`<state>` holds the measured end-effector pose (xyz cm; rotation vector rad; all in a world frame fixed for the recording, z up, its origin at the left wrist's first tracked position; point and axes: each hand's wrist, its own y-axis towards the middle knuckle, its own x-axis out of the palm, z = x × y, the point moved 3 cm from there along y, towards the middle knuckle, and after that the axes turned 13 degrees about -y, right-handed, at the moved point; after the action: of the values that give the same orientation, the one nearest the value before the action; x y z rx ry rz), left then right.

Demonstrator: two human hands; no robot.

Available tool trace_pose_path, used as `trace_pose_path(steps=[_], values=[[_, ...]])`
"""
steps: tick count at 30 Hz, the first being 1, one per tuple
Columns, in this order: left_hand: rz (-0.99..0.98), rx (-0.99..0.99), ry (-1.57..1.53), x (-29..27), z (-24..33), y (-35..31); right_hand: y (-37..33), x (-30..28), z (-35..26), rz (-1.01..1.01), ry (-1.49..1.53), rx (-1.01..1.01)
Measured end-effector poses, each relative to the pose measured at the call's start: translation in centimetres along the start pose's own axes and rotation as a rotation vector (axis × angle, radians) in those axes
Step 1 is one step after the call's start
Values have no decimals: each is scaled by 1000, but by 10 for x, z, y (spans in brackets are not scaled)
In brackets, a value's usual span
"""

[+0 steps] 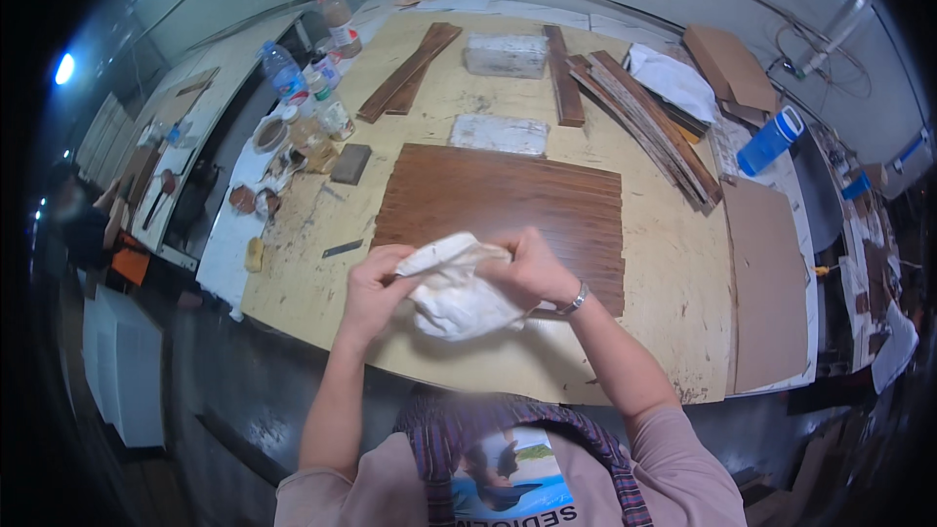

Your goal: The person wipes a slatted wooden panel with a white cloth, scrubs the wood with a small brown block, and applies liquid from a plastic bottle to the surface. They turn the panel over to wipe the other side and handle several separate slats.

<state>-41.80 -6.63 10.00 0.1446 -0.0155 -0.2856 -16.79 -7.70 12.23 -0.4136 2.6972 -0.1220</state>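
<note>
A crumpled white cloth with faint stains hangs between my two hands, over the near edge of a brown wooden panel. My left hand pinches the cloth's left upper edge. My right hand, with a metal watch on its wrist, grips the cloth's right side; some of its fingers are hidden in the folds. The panel lies flat on the yellowish worktable board and looks built of narrow strips with a glossy, streaked surface. The cloth covers part of its near left side.
Plastic bottles and jars stand along the left edge, near a dark block and a small flat blade. Loose brown strips and a wrapped block lie at the back. A blue bottle and cardboard are right.
</note>
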Motion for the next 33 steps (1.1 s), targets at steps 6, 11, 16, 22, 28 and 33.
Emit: trace_pose_path(steps=[6, 11, 16, 22, 28, 33], values=[[82, -138, -416, -27, 9, -20, 19, 7, -17, 357, -576, -402], [-156, -178, -419, -44, -2, 8, 66, 67, -47, -47, -230, -602], [-73, -379, -647, -89, -19, 24, 113, 80, -59, -208, 128, -88], [-241, -551, -845, -139, -61, 7, 213, 145, -66, -389, -52, -75], [66, -563, -1087, -202, -105, -4, 358, 195, -37, 227, -182, -1], [265, -541, -1159, -228, -117, 8, 442, 233, -25, 326, 200, -128]])
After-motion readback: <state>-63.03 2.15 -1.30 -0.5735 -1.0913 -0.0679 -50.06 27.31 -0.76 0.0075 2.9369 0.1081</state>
